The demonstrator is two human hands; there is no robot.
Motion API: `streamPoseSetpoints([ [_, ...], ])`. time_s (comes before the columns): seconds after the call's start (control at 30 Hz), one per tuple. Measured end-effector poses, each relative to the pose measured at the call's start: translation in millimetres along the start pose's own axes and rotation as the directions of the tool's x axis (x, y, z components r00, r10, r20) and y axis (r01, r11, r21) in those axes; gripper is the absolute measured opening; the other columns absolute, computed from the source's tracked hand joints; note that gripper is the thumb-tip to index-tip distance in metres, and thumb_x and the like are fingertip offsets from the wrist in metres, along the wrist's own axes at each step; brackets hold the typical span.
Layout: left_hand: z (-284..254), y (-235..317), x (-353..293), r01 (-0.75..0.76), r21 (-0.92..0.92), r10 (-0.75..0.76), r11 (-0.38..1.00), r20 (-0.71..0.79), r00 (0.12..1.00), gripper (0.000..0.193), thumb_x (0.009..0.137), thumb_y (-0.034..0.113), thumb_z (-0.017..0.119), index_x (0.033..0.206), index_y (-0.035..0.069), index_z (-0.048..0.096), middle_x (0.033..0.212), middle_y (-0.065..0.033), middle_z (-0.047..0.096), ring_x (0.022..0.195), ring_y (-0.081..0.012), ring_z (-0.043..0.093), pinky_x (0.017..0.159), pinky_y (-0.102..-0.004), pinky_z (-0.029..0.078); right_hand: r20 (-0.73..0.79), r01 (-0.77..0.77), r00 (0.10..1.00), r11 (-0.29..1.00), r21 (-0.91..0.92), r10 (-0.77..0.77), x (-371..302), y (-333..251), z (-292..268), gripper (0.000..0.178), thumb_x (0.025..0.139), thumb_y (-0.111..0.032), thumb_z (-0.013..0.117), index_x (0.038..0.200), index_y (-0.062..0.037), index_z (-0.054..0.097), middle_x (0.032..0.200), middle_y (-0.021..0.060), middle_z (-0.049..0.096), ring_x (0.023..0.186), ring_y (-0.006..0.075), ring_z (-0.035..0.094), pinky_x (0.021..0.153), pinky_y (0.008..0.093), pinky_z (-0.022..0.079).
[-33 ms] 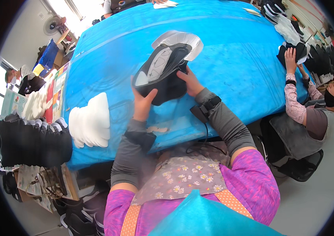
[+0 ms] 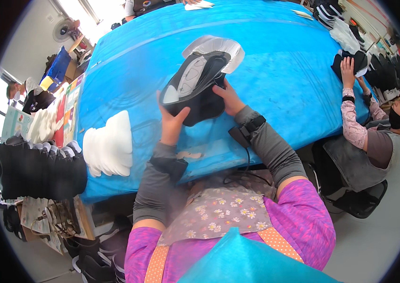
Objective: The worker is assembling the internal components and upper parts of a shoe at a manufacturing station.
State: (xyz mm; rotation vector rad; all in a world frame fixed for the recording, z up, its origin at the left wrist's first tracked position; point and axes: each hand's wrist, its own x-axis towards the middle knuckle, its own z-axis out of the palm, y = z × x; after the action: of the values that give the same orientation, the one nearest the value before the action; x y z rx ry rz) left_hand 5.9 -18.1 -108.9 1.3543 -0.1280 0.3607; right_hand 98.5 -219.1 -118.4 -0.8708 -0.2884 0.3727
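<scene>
Between my hands, above the blue table cover point(image 2: 275, 104), is a black shoe upper point(image 2: 203, 106) with a white patterned piece showing along its inside. A pale, shiny curved flap point(image 2: 230, 48) stands out at its far end. My left hand point(image 2: 173, 123) grips the near left end, thumb on the black side. On the right edge, my right hand point(image 2: 231, 98) holds the upper with its thumb on top; its other fingers are partly hidden. Left of my left forearm, a fanned stack of white insole-shaped pieces point(image 2: 109, 146) lies on the table.
Black shoe uppers point(image 2: 39, 170) are lined up at the table's left edge. On the right, a seated co-worker point(image 2: 372, 137) handles a black piece point(image 2: 351, 63). Another person's hand point(image 2: 191, 2) rests by white sheets at the far edge. A cable point(image 2: 247, 162) hangs near my right forearm.
</scene>
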Motion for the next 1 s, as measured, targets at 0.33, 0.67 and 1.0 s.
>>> streamPoseSetpoints([
  [0.33,2.4,13.9,4.7,0.002,0.052,0.001,0.999,-0.063,0.998,0.056,0.082,0.001,0.072,0.134,-0.002,0.050,0.126,-0.0085,0.060,0.115,-0.0180,0.056,0.099,-0.0315,0.044,0.011,-0.007,1.000,0.999,0.053,0.006,0.0,0.4,-9.0,0.070,0.089,-0.018,0.072,0.146,-0.0048,0.034,0.138,0.0103,0.051,0.127,0.0233,0.051,0.107,0.0391,0.042],
  [0.67,-8.1,14.6,9.0,0.006,0.159,0.011,0.987,-0.105,0.994,0.051,0.081,0.006,0.076,0.127,-0.003,0.058,0.116,-0.0088,0.066,0.102,-0.0167,0.062,0.091,-0.0305,0.049,0.023,-0.010,1.000,1.000,-0.026,0.010,10.2,11.7,-14.2,0.062,0.091,-0.025,0.069,0.142,-0.0035,0.041,0.137,0.0093,0.053,0.125,0.0236,0.053,0.107,0.0401,0.042],
  [1.0,-10.7,8.1,12.1,0.190,-0.131,-0.197,0.973,-0.037,0.980,0.065,0.080,0.013,0.081,0.135,-0.001,0.047,0.124,-0.0090,0.061,0.112,-0.0172,0.058,0.097,-0.0317,0.047,-0.108,-0.226,0.967,0.973,0.038,0.229,9.9,13.9,-26.1,0.049,0.096,-0.031,0.063,0.135,-0.0047,0.049,0.126,0.0083,0.060,0.113,0.0207,0.061,0.097,0.0350,0.050],
])
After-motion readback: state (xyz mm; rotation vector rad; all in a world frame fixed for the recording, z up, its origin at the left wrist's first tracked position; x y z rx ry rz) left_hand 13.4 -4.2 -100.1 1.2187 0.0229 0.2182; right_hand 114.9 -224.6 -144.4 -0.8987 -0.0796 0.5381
